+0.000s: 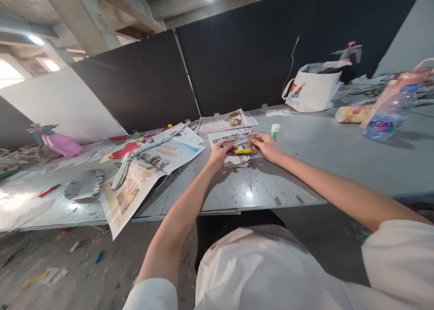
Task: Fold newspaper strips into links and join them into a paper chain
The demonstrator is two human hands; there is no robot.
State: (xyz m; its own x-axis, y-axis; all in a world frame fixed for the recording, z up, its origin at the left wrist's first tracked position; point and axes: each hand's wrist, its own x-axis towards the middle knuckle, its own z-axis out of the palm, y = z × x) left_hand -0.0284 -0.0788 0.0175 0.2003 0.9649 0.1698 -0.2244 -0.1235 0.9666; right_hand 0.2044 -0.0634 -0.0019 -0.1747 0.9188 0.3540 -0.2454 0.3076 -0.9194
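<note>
My left hand (pixel 221 153) and my right hand (pixel 266 146) are close together over the table, fingers pinched. Between them stretches a narrow strip of printed paper (pixel 241 142), one end in each hand. Just below the strip is a slim yellow object (pixel 243 151); its kind is unclear, and I cannot tell whether it is touched. Beneath it lies a piece of printed paper (pixel 237 162). Behind my right hand stands a glue stick (pixel 275 130) with a white cap and green body. More printed sheets (pixel 217 138) lie just beyond my hands.
Open magazine pages (pixel 176 152) hang over the table's front edge, with a braided grey paper strand (pixel 124 171) across them. Further left are a braided ring (pixel 84 185), a red pen (pixel 49 190) and a pink spray bottle (pixel 63 143). A white bag (pixel 313 91) and a plastic bottle (pixel 389 115) stand right.
</note>
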